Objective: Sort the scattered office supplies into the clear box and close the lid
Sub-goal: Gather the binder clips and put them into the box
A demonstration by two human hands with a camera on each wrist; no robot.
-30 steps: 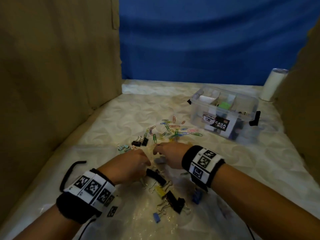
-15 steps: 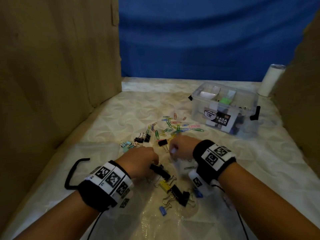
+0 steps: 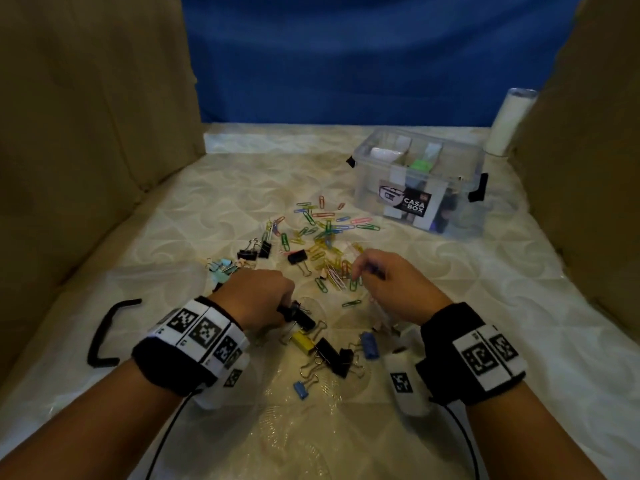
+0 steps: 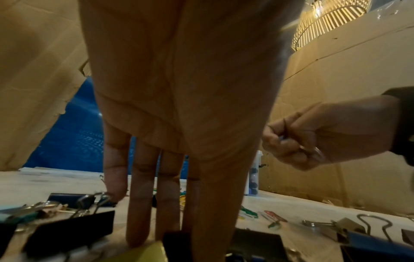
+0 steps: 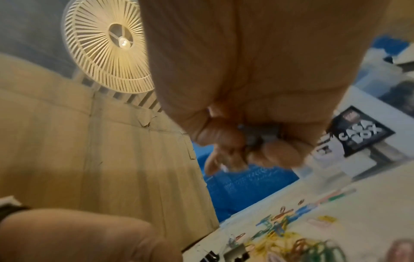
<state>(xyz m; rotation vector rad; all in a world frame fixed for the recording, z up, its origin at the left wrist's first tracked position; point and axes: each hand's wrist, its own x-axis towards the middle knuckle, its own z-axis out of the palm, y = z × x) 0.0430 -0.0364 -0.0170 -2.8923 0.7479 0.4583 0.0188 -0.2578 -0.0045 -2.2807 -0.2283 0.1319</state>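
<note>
Coloured paper clips (image 3: 322,233) and several binder clips (image 3: 325,348) lie scattered on the pale patterned table. The clear box (image 3: 464,216) stands open at the far right, with dividers and a black label (image 5: 358,134). My left hand (image 3: 277,306) reaches down among the near binder clips, and its fingertips (image 4: 136,237) and thumb pinch a black binder clip (image 3: 299,317). My right hand (image 3: 367,275) hovers just right of it above the paper clips. Its fingers (image 5: 253,141) are curled round a small blue-grey binder clip (image 4: 282,137).
Cardboard walls (image 3: 86,150) close in both sides, with a blue cloth behind. A white cylinder (image 3: 509,123) stands behind the box. A black curved handle piece (image 3: 104,330) lies at the near left. Glossy clear plastic (image 3: 304,420) lies flat under the near clips.
My right hand has taken a blue-grey clip from beside the left hand and lifted away to the right. My left hand has stayed low on the black clips.
</note>
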